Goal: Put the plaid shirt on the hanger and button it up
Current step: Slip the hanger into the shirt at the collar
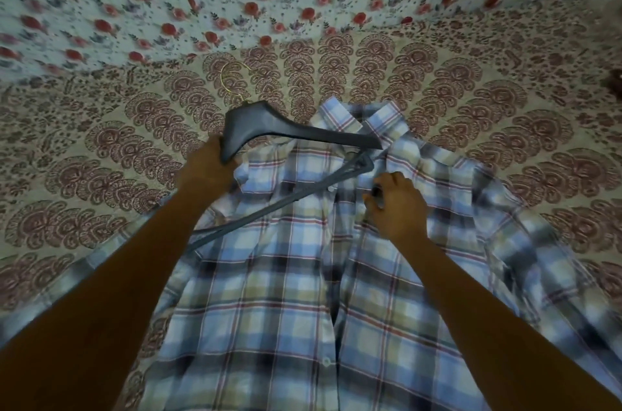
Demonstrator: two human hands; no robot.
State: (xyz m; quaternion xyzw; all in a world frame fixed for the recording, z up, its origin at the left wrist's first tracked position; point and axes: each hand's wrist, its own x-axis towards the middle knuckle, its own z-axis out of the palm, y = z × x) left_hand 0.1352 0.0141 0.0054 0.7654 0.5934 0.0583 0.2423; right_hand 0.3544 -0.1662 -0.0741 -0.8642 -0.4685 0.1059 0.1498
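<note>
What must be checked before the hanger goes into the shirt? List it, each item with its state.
1. Left hand grips the hanger by one shoulder end: ok.
2. Right hand pinches the shirt front just below the collar: ok.
3. Shirt lies front up on the bedsheet, collar away from the person: ok.
4. Hanger inside the shirt: not ok; it lies above the fabric, its far end at the collar.
5. Hook free of the fabric: ok; it lies over the bedsheet.
6. Front unbuttoned all the way up: cannot tell; the right hand hides the top.
</note>
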